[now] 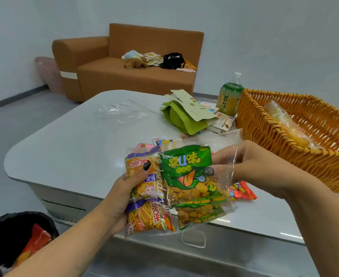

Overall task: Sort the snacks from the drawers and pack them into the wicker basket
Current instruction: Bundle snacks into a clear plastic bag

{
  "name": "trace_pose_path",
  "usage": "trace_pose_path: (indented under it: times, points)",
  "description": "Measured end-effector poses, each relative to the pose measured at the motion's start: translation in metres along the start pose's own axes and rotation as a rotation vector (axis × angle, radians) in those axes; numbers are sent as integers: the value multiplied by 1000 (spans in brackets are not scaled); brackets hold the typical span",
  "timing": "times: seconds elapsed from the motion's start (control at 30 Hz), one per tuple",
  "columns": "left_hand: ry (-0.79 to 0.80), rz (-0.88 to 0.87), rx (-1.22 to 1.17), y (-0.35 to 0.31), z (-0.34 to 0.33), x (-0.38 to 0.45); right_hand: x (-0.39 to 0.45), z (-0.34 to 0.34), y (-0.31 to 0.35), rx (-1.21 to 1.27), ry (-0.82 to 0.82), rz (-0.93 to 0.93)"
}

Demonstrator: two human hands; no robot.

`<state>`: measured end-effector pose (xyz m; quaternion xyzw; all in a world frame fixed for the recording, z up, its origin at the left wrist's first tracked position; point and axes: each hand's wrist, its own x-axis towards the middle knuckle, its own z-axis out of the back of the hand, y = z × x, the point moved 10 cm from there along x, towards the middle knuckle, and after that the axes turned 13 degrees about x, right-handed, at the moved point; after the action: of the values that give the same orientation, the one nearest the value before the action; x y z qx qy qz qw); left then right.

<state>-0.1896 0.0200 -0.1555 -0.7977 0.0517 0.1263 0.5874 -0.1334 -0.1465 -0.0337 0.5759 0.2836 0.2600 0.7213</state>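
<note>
Now | left hand (122, 188) grips clear bag of snack packets (176, 188) | right hand (250, 166) pinches the bag's open edge | bag just left of wicker basket (284, 136), above table (74, 140)

The basket (296, 144) runs off the right edge; the bin (14, 236) is cropped at the lower left; the left hand (124, 188) hides part of the orange packets (142, 196)
</note>
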Motion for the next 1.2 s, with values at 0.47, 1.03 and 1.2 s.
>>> trace_pose_path:
  times: [0.47, 1.03, 1.2]
  points:
    - [42, 44, -53, 9, -7, -2, -2, -22, -3, -207, -19, -21]
    - [-109, -138, -392, -14, 6, 1, -22, 20, 38, 150, -452, 397]
    - [-167, -125, -393, -14, 12, -1, -41, 19, 54, -80, -670, 647]
